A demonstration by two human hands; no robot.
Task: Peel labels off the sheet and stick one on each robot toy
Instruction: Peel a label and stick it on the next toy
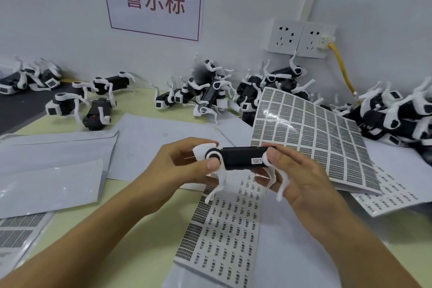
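Observation:
I hold a black and white robot dog toy (240,158) above the table with both hands. My left hand (187,163) grips its white head end, thumb on the round joint. My right hand (301,177) grips its rear end, thumb on the white hip joint, fingers under the legs. A small white label (256,160) sits on the toy's black side near my right thumb. Below lies a label sheet (231,236) with small printed labels. A second sheet (315,138) of grey labels leans up at the right.
Several robot dog toys lie along the wall: a group at the left (86,103), a heap in the middle (205,91) and a pile at the right (395,114). White papers (53,159) cover the table's left. A yellow cable (342,70) hangs from wall sockets.

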